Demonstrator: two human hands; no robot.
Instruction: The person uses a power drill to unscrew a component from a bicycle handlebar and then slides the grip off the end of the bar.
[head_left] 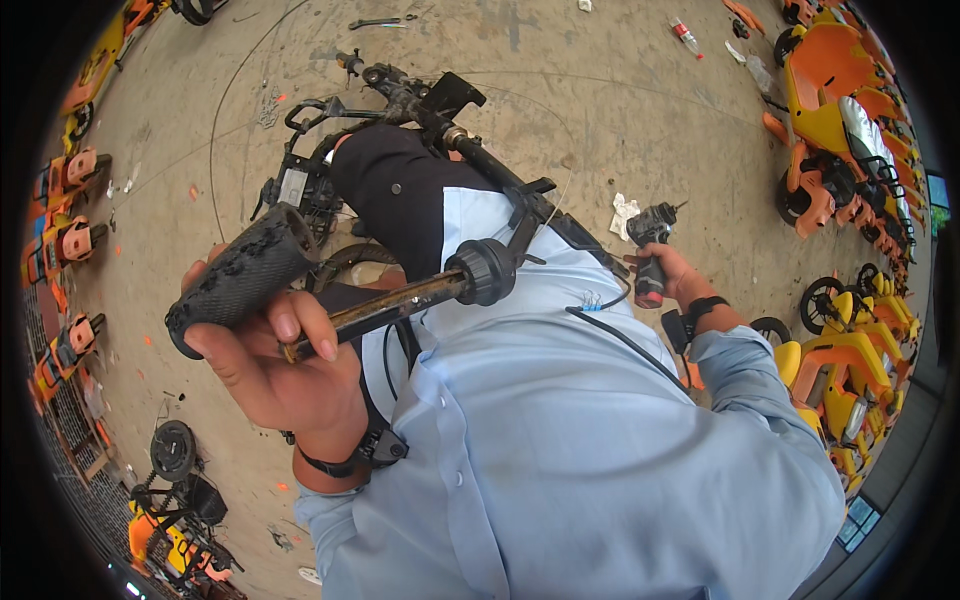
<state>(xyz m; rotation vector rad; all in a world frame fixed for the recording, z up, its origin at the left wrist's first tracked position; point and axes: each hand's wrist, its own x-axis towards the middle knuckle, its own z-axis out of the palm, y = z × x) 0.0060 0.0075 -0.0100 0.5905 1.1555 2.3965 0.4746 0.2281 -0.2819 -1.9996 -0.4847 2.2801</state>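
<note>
My left hand (285, 375) is closed around a worn black rubber handlebar grip (240, 275) with a knurled surface and a hollow end. Beside its fingertips is the bare, rusty end of a handlebar (390, 308), and the grip is off that bar. A ribbed black collar (485, 272) sits farther along the handlebar. This belongs to a stripped black scooter frame (500, 175) that lies across my lap and runs away to the far left. On the right, my right hand (682, 275) holds a dark cordless drill (652, 228) by its handle, bit pointing right.
Yellow and orange scooters (845, 360) line the right side, with more orange parts (70, 245) along the left. A partly stripped scooter (175, 510) stands at the lower left. Wrenches (380, 21), a plastic bottle (687, 38) and crumpled paper (624, 214) lie on the floor.
</note>
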